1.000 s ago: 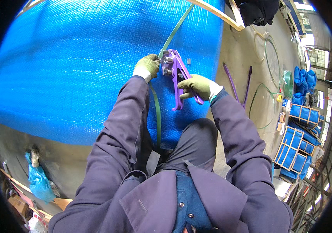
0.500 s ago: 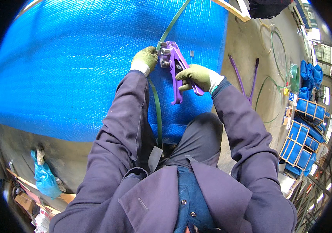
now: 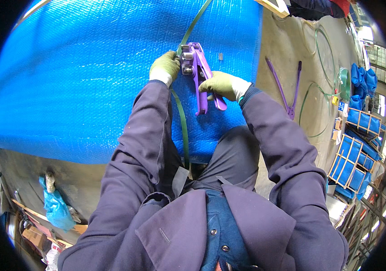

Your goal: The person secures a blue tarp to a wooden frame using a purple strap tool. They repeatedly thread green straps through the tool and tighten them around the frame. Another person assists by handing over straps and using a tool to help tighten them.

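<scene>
Over the blue bubble-textured plastic sheet (image 3: 89, 90), the purple metal two-handled tool (image 3: 204, 67), long axis running fore and aft, has its head just right of the left hand (image 3: 166, 67), whose fingers pinch the flat green strap (image 3: 183, 122), the right hand's (image 3: 224, 86) fingers curling round its right handle.

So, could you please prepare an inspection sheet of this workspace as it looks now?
Surface: glossy, dimpled blue wrapping.
Job's things: a metal-headed purple tool and a green strap crossing the wrapping.
Clutter: a small metal piece on the wrapping; a long-handled purple tool and green loops on the floor at right.
Hands: both gloved; the left hand holds the strap beside the tool's head, the right hand grips one handle.
Cables: nothing seen.
Surroundings: wood-framed blue packages at right, a blue plastic bag at lower left.
</scene>
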{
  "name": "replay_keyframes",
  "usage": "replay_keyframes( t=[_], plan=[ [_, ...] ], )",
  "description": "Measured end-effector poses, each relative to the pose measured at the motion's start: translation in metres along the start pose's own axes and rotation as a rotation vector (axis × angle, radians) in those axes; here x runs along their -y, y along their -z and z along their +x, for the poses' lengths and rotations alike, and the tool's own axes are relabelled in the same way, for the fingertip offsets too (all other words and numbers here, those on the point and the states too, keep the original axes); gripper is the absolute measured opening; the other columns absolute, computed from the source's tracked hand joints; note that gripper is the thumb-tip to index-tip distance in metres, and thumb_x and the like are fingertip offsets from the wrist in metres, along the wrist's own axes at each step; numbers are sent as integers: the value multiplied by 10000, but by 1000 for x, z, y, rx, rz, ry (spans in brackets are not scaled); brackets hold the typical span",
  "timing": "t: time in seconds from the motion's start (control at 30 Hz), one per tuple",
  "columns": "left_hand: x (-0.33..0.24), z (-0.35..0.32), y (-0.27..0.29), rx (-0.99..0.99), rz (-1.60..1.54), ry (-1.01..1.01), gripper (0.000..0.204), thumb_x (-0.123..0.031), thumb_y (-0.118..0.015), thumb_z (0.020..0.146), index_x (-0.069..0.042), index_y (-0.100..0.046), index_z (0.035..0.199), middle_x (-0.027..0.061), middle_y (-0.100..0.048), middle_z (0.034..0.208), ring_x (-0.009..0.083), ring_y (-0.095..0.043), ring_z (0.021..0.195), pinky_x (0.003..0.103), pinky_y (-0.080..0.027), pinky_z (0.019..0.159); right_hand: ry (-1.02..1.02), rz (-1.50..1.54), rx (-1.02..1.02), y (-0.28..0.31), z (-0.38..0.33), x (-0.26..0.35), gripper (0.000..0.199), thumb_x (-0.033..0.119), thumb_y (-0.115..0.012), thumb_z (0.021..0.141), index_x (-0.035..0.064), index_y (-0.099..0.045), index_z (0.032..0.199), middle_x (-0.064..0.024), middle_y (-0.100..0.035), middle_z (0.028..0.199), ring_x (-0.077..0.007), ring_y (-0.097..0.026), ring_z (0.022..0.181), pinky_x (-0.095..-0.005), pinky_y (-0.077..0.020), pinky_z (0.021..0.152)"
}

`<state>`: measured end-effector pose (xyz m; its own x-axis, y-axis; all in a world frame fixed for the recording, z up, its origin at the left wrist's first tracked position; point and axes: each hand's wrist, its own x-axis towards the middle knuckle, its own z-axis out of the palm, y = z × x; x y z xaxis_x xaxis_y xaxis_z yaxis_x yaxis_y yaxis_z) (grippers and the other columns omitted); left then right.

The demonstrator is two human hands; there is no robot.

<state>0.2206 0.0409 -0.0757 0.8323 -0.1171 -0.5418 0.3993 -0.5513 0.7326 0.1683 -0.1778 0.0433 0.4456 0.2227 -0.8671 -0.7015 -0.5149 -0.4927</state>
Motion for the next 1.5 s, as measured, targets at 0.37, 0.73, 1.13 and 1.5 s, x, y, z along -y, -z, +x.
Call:
replay_keyframes(
  t=[0.37,0.73,1.13,1.5],
  plan=[
    [-12,-7,8,-22,-45,-76,401,-345,-592,1134,-269,-675,1519,129,-792,1310,342,-778,1111,430,-601,965,-24,329,-3,7,-10,10,281,77,-793,955,-2,-664,1192,-82,-693,990,-182,-743,848,-329,-688,737],
    [-22,-18,13,149,-269,31,435,-218,-573,1154,-309,-635,1575,44,-755,941,152,-656,697,350,-546,620,18,180,41,7,0,15,226,102,-804,949,-73,-735,1074,-141,-747,971,-195,-756,783,-327,-677,712],
    [-21,-27,19,237,-410,30,438,-279,-588,1166,-221,-607,1600,36,-683,917,146,-611,706,339,-546,604,69,-163,-15,16,9,3,264,162,-791,927,-78,-746,1027,-117,-746,869,-189,-728,717,-326,-604,664],
    [-7,-7,13,222,-209,-47,434,-341,-619,1163,-272,-612,1592,4,-656,846,128,-577,714,326,-507,624,102,404,31,-16,13,-38,899,314,-900,913,80,-407,1628,-152,-641,1380,-288,-637,1228,-453,-538,1057]
  ],
)
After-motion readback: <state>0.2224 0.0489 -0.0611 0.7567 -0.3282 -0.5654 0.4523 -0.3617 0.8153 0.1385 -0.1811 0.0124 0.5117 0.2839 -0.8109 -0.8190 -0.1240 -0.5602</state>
